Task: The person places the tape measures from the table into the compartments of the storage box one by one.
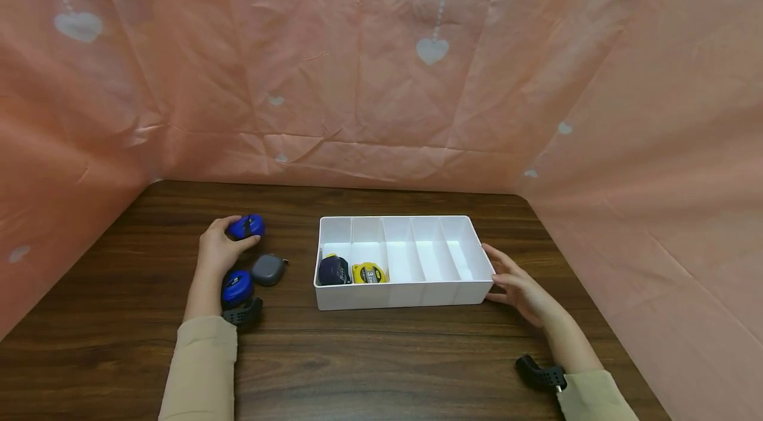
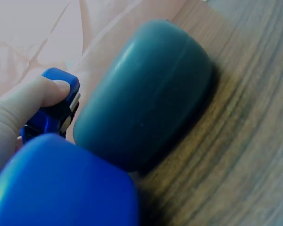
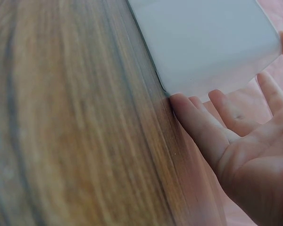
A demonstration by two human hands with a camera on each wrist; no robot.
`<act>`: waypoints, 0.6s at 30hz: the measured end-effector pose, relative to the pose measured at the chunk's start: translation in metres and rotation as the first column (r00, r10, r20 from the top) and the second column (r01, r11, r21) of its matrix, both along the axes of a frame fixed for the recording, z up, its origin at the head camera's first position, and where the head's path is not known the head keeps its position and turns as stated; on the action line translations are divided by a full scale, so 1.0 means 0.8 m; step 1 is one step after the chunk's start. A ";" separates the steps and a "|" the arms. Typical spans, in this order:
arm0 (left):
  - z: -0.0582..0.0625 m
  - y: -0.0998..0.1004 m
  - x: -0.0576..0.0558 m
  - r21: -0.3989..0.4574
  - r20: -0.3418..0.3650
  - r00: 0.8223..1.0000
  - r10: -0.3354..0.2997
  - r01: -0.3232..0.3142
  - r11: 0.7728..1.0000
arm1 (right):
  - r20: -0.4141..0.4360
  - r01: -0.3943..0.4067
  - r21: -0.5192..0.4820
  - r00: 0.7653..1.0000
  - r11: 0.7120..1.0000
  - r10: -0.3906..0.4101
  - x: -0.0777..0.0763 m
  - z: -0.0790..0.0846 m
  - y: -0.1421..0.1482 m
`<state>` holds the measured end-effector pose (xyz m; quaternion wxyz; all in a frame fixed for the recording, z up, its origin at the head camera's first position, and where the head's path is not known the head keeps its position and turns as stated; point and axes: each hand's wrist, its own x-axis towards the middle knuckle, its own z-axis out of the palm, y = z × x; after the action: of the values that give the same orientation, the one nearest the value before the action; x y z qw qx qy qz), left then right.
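Observation:
At the left of the head view, my left hand (image 1: 219, 247) pinches a blue tape measure (image 1: 247, 227) between thumb and fingers. In the left wrist view the thumb presses on that tape measure's blue side. Below the hand lies a second blue tape measure (image 1: 237, 287), beside a grey rounded tape measure (image 1: 268, 270). My right hand (image 1: 524, 292) touches the right end of a white divided box (image 1: 357, 298) with its fingers extended; the right wrist view shows fingertips against the end wall (image 3: 217, 52). The box's leftmost compartments hold a dark tape measure (image 1: 334, 271) and a yellow tape measure (image 1: 368, 273).
The dark wood table (image 1: 369, 361) is bordered by a pink cloth (image 1: 387, 96) at the back and both sides. A black wrist strap (image 1: 243, 314) shows at my left wrist and another strap (image 1: 539, 373) at my right.

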<state>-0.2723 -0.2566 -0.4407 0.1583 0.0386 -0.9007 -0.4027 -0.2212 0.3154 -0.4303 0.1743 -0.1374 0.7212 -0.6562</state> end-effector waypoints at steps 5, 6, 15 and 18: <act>0.004 0.005 -0.001 0.016 -0.047 0.999 0.007 -0.007 1.000 | 0.005 0.004 0.007 1.000 1.000 -0.004 -0.001 -0.002 0.001; 0.004 0.005 -0.001 0.018 -0.053 0.999 0.009 -0.008 1.000 | 0.006 0.007 0.009 1.000 1.000 -0.007 -0.001 -0.002 0.001; 0.009 0.013 -0.003 0.046 -0.073 0.997 0.027 -0.024 0.999 | -0.001 0.002 0.000 1.000 1.000 -0.002 -0.002 -0.004 0.004; 0.010 0.013 -0.002 0.047 -0.074 0.997 0.034 -0.031 0.998 | -0.012 -0.007 0.000 1.000 1.000 0.007 -0.002 -0.004 0.004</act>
<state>-0.2743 -0.2460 -0.4324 0.1977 0.0417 -0.8839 -0.4217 -0.2228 0.3184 -0.4337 0.1721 -0.1437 0.7218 -0.6548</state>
